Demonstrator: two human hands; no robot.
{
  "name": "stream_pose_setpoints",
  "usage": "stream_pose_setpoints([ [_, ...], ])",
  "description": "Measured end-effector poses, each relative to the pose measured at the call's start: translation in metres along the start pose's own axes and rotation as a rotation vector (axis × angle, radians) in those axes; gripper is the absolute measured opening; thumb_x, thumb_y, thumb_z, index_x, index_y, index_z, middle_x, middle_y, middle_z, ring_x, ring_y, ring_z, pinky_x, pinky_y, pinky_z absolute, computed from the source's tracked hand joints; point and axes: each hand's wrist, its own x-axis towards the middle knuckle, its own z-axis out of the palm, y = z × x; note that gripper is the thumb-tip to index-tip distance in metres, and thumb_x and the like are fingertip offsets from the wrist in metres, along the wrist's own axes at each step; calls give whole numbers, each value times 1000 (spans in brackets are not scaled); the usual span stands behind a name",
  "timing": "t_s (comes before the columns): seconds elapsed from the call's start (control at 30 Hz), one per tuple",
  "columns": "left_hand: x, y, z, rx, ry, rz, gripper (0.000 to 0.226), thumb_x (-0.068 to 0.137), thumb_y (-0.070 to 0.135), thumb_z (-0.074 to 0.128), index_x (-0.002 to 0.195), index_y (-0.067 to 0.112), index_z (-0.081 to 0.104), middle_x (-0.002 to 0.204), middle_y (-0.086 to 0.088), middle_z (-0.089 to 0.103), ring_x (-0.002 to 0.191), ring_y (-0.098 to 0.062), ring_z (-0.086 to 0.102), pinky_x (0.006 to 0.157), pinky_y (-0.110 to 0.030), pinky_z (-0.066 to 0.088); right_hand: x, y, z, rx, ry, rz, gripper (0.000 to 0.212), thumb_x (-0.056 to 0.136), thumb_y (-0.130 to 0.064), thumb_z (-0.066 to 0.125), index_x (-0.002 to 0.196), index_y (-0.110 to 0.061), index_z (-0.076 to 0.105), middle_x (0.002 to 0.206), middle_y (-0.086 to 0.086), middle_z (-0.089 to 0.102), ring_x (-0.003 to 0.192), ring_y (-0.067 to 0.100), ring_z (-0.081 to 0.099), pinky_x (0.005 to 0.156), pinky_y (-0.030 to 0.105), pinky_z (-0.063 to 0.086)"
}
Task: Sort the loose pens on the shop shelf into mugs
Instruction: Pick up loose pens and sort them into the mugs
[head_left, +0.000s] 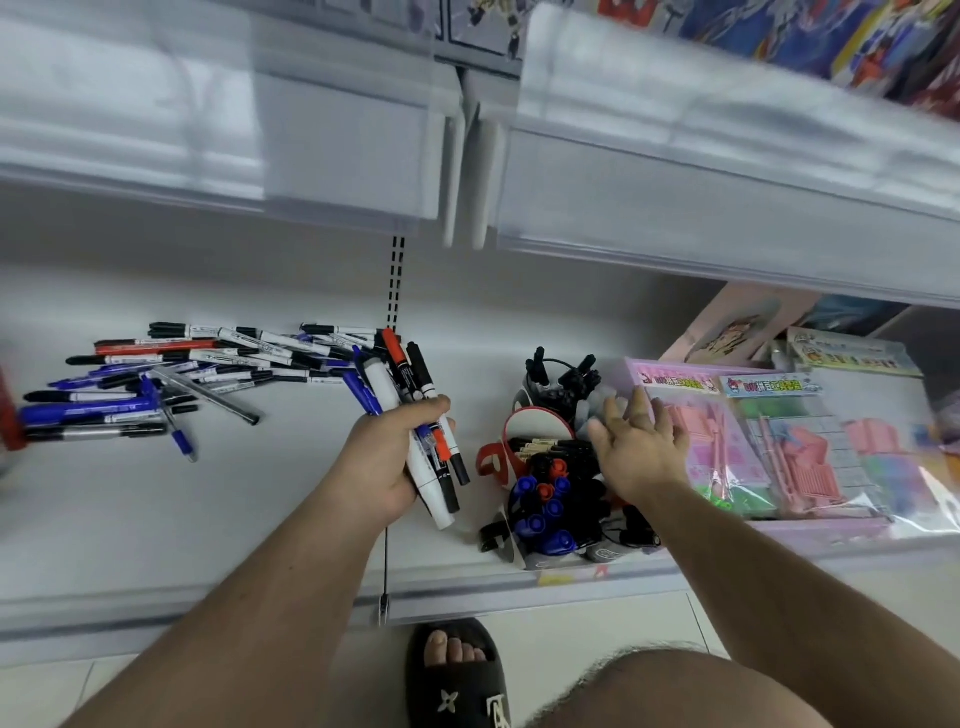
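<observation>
Many loose pens (171, 379) lie in a messy pile on the left part of the white shelf (130, 509). They are blue, black and red, and some have white bodies with dark caps. They point all ways and lie on top of each other.

Next comes the left hand (387, 467). Its fingers are curled tight around a bunch of pens (415, 410). The bunch has a fat white one, a red one, some blue ones and some black ones. The tops stick up past the fingers and the bottoms poke out under the hand.

Just right of that hand stand the mugs (540, 467), close together near the front edge of the shelf. The red mug in the middle holds black pens. The one in front of it is full of pens with blue, red and black caps. The one at the back holds black things; I cannot tell what they are.

The right hand (639, 441) is over the mugs, flat and open, with its fingers spread. It holds nothing.

Farthest right, pink toy packs (779, 441) lie flat on the shelf.
</observation>
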Motion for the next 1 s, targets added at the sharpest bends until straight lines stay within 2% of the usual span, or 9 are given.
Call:
stream_pose_setpoints([
  [0.13,-7,1,2,43,-58,20,4,85,5,69,88,7,68,66,-5,66,60,-13,66,58,-26,53,-8,-11,-24,-20,-46,11,68,98,-63,7,158,-32,10,166,10,-9,152,35,-3,119,55,5],
  [0.2,-14,4,3,71,-108,37,7,84,4,68,91,6,69,68,-5,67,61,-13,67,55,-25,54,-15,-22,-47,115,25,-8,62,101,-59,17,156,-30,20,162,13,23,146,35,25,115,50,22],
  [0.27,-21,6,3,107,-163,52,10,83,4,68,93,5,69,74,-5,67,63,-14,67,54,-24,54,-26,-43,-75,386,83,-45,49,101,-49,35,144,-28,47,124,12,66,118,32,59,93,38,44],
  [0.33,-28,7,3,150,-214,63,10,83,2,68,92,6,70,77,-6,67,67,-16,66,55,-25,53,-37,-69,-104,609,99,-109,34,93,-43,46,100,-19,70,85,10,71,86,29,69,72,34,47],
  [0.43,-39,10,2,186,-261,81,13,84,-2,66,89,8,71,80,-5,71,69,-16,66,63,-28,53,-62,-104,-141,748,-21,-230,29,94,-38,56,95,-14,73,82,4,72,59,16,62,63,30,50],
  [0.53,-51,15,-1,216,-327,94,18,85,-6,63,89,9,72,80,-7,72,69,-15,69,64,-27,54,-95,-132,-165,634,-195,-370,34,95,-51,55,111,-24,67,90,-6,66,59,8,59,54,17,45],
  [0.7,-68,21,-4,216,-403,140,26,83,-11,63,81,11,75,79,-9,72,73,-19,68,62,-26,56,-116,-150,-164,472,-53,-488,24,90,-37,69,98,-14,69,65,-7,60,58,8,58,59,24,47],
  [0.87,-68,20,-13,137,-380,95,24,85,-8,61,81,8,78,84,-13,73,70,-20,70,60,-30,58,-119,-137,-160,899,-62,-362,31,95,-10,62,125,-14,57,80,8,67,50,11,60,54,25,51],
  [1.0,-61,18,-20,11,-336,65,20,81,-5,63,78,10,76,88,-8,73,65,-16,66,53,-26,53,-92,-108,-170,1210,186,-91,9,95,-6,57,94,-11,65,80,17,66,59,20,59,63,33,51],
])
